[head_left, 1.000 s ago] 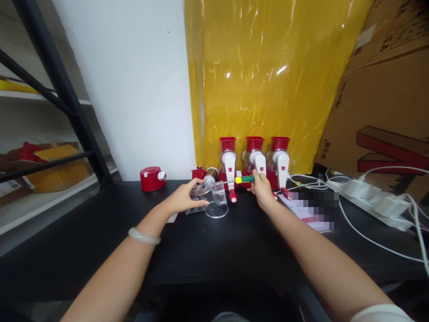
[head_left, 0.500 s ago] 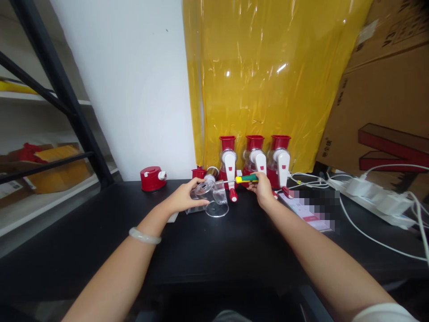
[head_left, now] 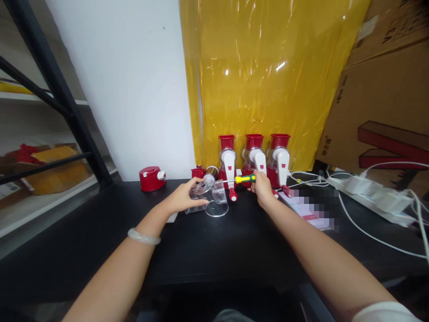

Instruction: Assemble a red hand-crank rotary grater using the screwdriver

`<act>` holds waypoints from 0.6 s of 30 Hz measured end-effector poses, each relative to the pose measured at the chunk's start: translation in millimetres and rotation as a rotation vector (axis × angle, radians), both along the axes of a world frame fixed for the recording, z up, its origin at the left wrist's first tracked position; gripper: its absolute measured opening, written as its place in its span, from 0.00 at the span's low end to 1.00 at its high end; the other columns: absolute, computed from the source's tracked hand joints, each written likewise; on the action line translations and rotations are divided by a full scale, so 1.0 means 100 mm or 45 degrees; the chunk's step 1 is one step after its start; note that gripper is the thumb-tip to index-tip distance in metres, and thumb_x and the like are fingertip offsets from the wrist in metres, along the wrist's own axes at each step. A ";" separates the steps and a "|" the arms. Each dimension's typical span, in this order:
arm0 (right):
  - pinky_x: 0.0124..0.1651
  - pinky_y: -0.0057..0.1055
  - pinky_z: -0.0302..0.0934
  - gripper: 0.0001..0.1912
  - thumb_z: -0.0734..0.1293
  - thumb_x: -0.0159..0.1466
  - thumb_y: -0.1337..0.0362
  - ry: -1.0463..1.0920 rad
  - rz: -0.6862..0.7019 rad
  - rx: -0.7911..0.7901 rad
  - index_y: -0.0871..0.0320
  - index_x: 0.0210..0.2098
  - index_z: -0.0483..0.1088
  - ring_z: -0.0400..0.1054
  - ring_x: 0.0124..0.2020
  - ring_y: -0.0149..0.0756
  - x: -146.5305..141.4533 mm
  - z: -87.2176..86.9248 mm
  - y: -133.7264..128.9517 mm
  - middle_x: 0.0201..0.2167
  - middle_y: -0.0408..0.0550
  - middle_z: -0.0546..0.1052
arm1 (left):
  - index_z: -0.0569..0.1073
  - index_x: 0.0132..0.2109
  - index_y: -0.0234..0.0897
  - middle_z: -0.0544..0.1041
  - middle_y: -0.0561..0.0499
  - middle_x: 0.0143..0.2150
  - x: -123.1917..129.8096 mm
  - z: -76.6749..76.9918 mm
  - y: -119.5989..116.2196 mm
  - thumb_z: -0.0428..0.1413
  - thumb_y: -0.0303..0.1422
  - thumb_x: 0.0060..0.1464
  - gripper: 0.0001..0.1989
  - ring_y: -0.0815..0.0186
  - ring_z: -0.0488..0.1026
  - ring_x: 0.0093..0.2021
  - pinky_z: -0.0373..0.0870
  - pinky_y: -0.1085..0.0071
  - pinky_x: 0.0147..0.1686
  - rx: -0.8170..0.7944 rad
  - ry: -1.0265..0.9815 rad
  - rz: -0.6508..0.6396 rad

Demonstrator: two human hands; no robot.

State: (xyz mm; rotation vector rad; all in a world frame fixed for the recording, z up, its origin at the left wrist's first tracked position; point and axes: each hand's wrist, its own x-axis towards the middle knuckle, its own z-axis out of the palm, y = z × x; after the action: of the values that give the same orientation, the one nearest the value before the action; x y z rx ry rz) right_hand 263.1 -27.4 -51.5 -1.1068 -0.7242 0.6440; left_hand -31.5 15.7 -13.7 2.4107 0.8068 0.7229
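My left hand (head_left: 187, 197) is closed around a clear plastic grater body (head_left: 204, 191), which lies on its side on the black table. In my right hand (head_left: 263, 188) is a screwdriver (head_left: 246, 179) with a green and yellow handle, held level and pointing left. Its metal shaft reaches to the right side of the clear body; the exact spot where the tip sits is too small to make out. Just behind the body is a metal grating drum (head_left: 212, 172), beside a red plastic hopper (head_left: 198, 172).
Three red and white rotary graters (head_left: 228, 162) stand in a row at the back, before a yellow plastic sheet (head_left: 268, 80). A round red base (head_left: 152, 179) sits at left. On the right are a phone (head_left: 306, 210), white cables, a power strip (head_left: 375, 201) and a carton (head_left: 385, 103).
The screwdriver handle has turned, showing more yellow than before, and my right hand has shifted slightly left. My left hand and the clear body stay in place.
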 end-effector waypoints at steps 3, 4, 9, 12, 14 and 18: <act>0.19 0.29 0.62 0.15 0.65 0.62 0.51 -0.020 -0.015 -0.013 0.51 0.27 0.57 0.53 0.10 0.29 0.01 0.00 0.00 0.09 0.31 0.55 | 0.64 0.61 0.42 0.78 0.43 0.50 0.00 -0.01 0.01 0.66 0.44 0.46 0.37 0.53 0.77 0.49 0.70 0.56 0.51 0.002 0.005 0.005; 0.19 0.29 0.62 0.14 0.64 0.62 0.52 -0.018 -0.029 -0.028 0.51 0.27 0.58 0.55 0.11 0.30 0.00 0.01 0.00 0.09 0.32 0.57 | 0.64 0.61 0.42 0.78 0.43 0.51 0.00 -0.01 0.01 0.66 0.44 0.46 0.37 0.53 0.77 0.49 0.70 0.56 0.51 0.002 0.008 0.003; 0.18 0.28 0.62 0.07 0.61 0.62 0.57 0.060 -0.029 -0.047 0.52 0.31 0.62 0.62 0.13 0.31 0.00 0.03 -0.01 0.15 0.36 0.68 | 0.63 0.62 0.42 0.78 0.42 0.51 0.00 0.00 0.01 0.66 0.45 0.47 0.37 0.52 0.76 0.50 0.69 0.55 0.52 0.002 0.015 -0.003; 0.18 0.27 0.61 0.04 0.60 0.60 0.60 0.061 -0.019 -0.017 0.53 0.31 0.63 0.63 0.14 0.30 0.00 0.04 -0.01 0.15 0.36 0.68 | 0.64 0.62 0.42 0.78 0.42 0.52 0.00 0.00 0.02 0.66 0.45 0.47 0.38 0.52 0.76 0.50 0.69 0.55 0.52 0.013 0.033 0.012; 0.18 0.25 0.60 0.03 0.60 0.60 0.62 0.046 -0.032 -0.027 0.53 0.31 0.63 0.61 0.13 0.29 0.00 0.05 -0.02 0.14 0.36 0.67 | 0.64 0.62 0.42 0.78 0.42 0.52 0.00 0.00 0.02 0.66 0.45 0.47 0.38 0.52 0.76 0.51 0.68 0.55 0.52 0.015 0.040 0.020; 0.18 0.26 0.61 0.05 0.61 0.62 0.60 0.024 -0.071 -0.063 0.53 0.30 0.62 0.60 0.14 0.29 -0.01 0.07 -0.03 0.13 0.35 0.65 | 0.63 0.62 0.42 0.78 0.43 0.51 0.00 -0.01 0.02 0.66 0.46 0.47 0.38 0.53 0.76 0.50 0.69 0.57 0.52 0.016 0.030 0.018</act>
State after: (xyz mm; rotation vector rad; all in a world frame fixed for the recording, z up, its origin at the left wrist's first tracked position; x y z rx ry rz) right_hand 262.4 -30.7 -44.3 -1.1614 -0.6622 0.6273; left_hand -31.2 17.9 -14.4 2.4313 0.8319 0.7089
